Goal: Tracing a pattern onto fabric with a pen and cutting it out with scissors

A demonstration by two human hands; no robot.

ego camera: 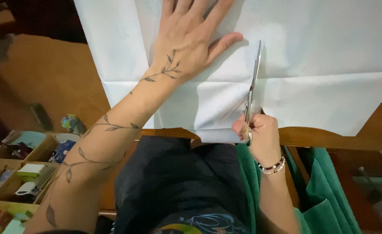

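While the right hand [262,132] closes round the handles of long silver steel scissors [252,84] at the wooden table's edge [325,135], their blades lie along the thin, pale sheet of fabric [321,52]. Farther off, the left hand [190,37] presses flat and open, holding nothing, steadying what looks light, limp and prone to shifting.

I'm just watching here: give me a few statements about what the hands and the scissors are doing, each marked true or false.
1. The left hand lies flat on the white sheet. True.
2. The right hand holds the scissors. True.
3. The scissors point toward the person. False: they point away, over the sheet.
4. The sheet is green. False: it is white; the green cloth hangs by the right arm.
5. A bead bracelet is on the right wrist. True.
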